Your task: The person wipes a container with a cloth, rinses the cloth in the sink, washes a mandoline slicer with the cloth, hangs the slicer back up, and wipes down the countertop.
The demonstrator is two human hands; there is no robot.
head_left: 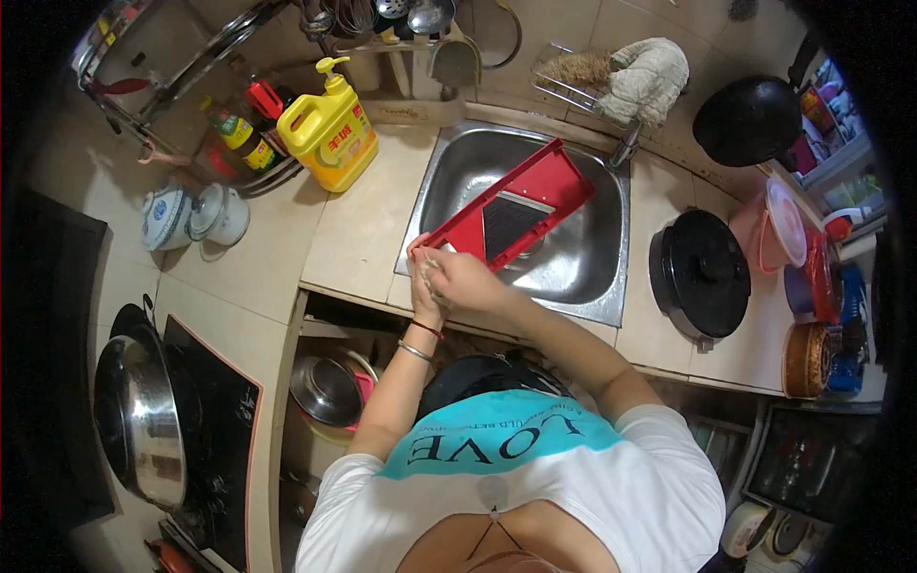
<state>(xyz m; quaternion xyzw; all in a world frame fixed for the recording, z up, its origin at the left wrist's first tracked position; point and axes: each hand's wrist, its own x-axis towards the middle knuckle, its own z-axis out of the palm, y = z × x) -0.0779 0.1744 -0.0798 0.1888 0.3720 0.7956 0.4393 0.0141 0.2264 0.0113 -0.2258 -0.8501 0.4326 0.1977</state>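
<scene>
A red mandoline slicer (449, 224) with a dark ribbed plate in its frame lies slantwise over the sink. My left hand (421, 279) is at its lower left end, with the fingertips closed round the red edge. Close against it, my right hand (468, 279) has its fingers curled on a small pale, crumpled piece (432, 274), mostly hidden between the two hands. Whether that piece is cloth or sponge I cannot make out. Under the slicer is the steel sink (611, 267), its tap (626, 148) at the back right.
A yellow pump jug (330, 134) stands left of the sink, near sauce bottles (244, 138) and lidded white pots (220, 215). A wire rack (564, 81) with a cloth (650, 81) is behind. To the right sit a black lidded pan (700, 277) and a pink bucket (764, 229).
</scene>
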